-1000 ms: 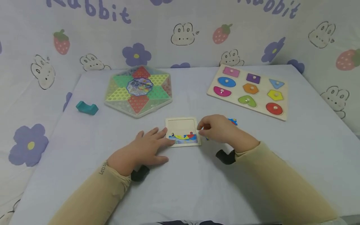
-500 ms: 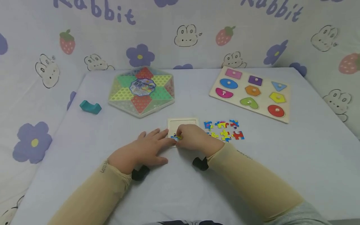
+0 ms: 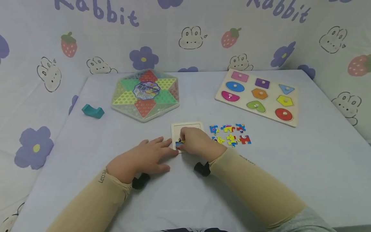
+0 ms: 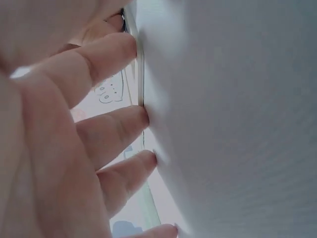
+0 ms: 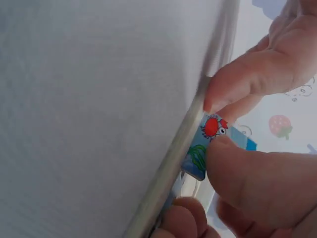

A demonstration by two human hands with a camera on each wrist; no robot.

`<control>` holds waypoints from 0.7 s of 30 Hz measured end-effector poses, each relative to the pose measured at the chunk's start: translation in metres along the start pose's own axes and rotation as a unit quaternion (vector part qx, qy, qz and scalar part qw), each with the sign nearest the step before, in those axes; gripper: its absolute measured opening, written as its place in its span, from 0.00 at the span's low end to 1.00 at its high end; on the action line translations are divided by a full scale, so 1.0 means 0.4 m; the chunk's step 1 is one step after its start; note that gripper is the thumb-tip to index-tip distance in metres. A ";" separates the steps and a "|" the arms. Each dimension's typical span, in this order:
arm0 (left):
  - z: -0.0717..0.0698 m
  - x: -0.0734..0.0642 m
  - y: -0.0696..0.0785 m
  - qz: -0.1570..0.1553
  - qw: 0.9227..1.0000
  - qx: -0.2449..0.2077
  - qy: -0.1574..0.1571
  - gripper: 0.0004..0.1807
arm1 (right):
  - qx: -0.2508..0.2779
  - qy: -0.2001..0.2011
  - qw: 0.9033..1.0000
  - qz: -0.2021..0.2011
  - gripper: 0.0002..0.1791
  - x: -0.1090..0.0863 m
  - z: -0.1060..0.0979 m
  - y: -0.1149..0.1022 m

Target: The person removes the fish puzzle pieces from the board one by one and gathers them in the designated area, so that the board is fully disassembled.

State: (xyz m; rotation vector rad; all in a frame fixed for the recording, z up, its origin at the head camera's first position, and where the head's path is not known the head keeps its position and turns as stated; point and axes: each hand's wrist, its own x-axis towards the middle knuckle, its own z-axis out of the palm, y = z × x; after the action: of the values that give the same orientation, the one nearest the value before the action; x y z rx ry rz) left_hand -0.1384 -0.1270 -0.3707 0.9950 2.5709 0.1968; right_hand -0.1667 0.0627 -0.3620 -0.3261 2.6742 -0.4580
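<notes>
My left hand (image 3: 142, 158) lies flat with its fingers spread, fingertips at the left edge and lower-left corner of a small wooden puzzle tray (image 3: 173, 129). Over that tray is my right hand (image 3: 201, 144), which covers most of its inside. Between thumb and fingers it pinches a blue puzzle piece (image 5: 211, 128) with a red crab and green seaweed. The piece stands tilted at the tray's rim in the right wrist view, close to the left hand's fingertip. To the right of the tray lie several loose puzzle pieces (image 3: 244, 139) in two rows.
A hexagonal Chinese checkers set (image 3: 145, 108) lies at the back left. At the back right is a wooden shape board (image 3: 246, 96) with knobbed shapes. A teal curved block (image 3: 92, 111) sits at the far left. Patterned cloth hangs behind the table.
My right hand has moved left from beside the loose pieces onto the tray's lower left, uncovering those pieces. Over the last half second it has barely shifted. The left hand stays at the tray's edge.
</notes>
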 end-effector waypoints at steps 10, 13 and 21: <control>0.000 0.007 0.001 -0.007 1.000 -0.005 -0.006 0.29 | 0.178 0.001 0.984 0.020 0.08 -0.047 -0.064 0.121; 0.000 0.007 0.004 -0.016 1.000 -0.009 -0.012 0.29 | 0.203 0.011 0.978 0.039 0.09 -0.076 -0.087 0.179; -0.003 0.002 0.008 -0.023 1.000 -0.012 -0.016 0.29 | 0.214 -0.025 0.975 0.056 0.07 -0.124 -0.083 0.282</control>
State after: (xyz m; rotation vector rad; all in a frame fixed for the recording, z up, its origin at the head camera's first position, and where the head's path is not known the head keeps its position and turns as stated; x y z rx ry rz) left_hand -0.1374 -0.1241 -0.3690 0.9214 2.5528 0.1971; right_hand -0.1546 0.1897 -0.3566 -0.0579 2.4435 -0.9532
